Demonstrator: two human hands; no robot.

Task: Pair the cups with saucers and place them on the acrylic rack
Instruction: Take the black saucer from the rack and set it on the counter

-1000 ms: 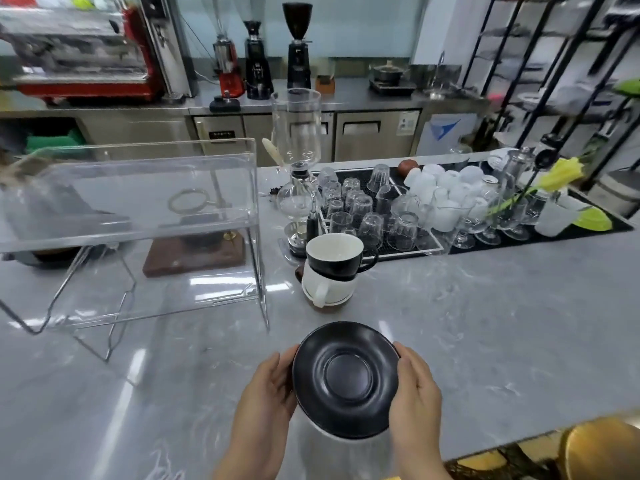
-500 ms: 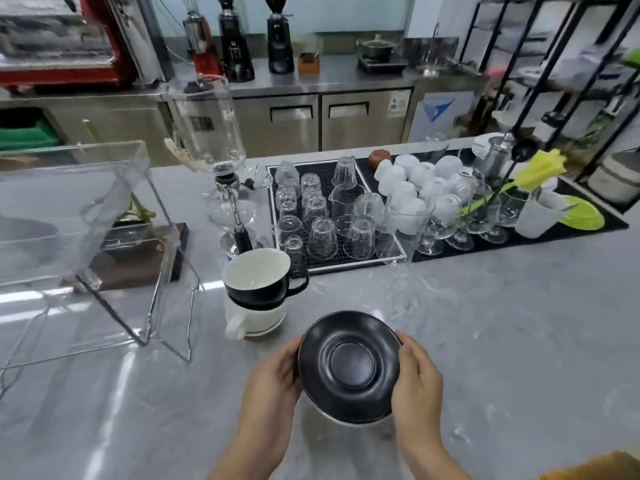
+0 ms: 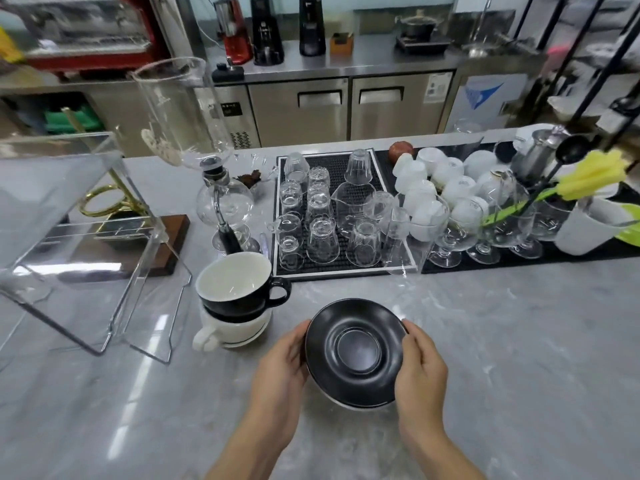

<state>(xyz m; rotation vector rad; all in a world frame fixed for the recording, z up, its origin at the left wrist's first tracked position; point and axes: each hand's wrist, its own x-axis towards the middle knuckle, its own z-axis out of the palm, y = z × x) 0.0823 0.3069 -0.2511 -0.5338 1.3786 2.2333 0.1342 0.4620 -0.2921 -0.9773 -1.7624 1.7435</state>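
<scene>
- left hand (image 3: 277,375) fingers curled on left rim of black saucer (image 3: 355,351); right hand (image 3: 420,368) fingers curled on its right rim
- saucer low over the grey counter (image 3: 519,341), near edge; thin white rim under it, can't tell if a second saucer
- just left: black cup (image 3: 239,289) stacked in white cup (image 3: 232,329), handles opposite ways
- acrylic rack (image 3: 79,244) further left, nothing on it
- glassware tray (image 3: 341,216) behind
</scene>
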